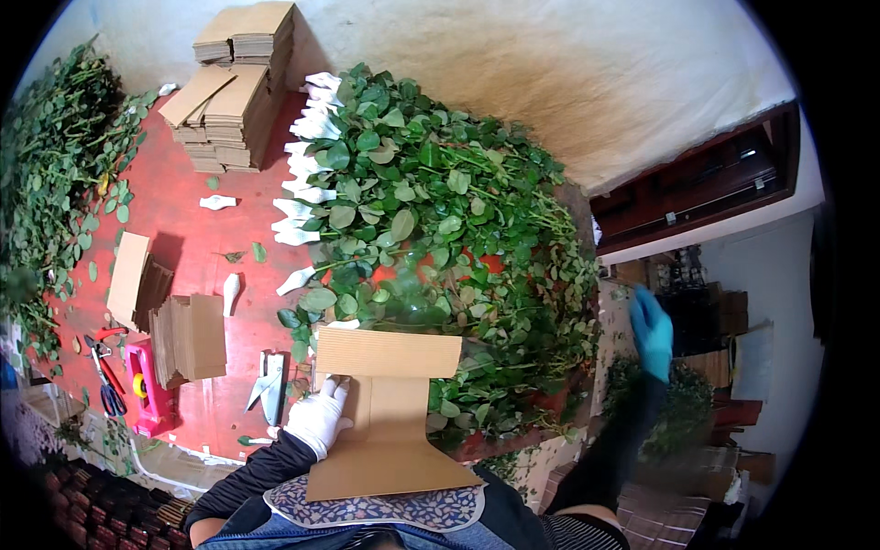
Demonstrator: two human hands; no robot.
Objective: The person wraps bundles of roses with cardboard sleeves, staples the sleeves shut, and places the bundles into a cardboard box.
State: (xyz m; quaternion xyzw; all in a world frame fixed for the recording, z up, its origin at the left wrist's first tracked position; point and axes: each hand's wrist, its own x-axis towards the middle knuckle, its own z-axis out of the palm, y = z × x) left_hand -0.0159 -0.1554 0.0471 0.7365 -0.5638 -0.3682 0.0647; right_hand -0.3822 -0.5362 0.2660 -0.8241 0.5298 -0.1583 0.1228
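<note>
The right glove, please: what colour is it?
Blue; the right glove shows in the head view, raised off to the side.

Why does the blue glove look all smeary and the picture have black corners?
In the head view, the right hand in its blue glove is motion-blurred, while the white-gloved left hand on the cardboard sheet looks sharp; the fisheye lens leaves black corners and bends the red table edges.

My left hand in a white glove, my right hand in a teal blue glove, long dark sleeves on both my arms, a flower-patterned apron bib with pale edge over a striped top
</note>
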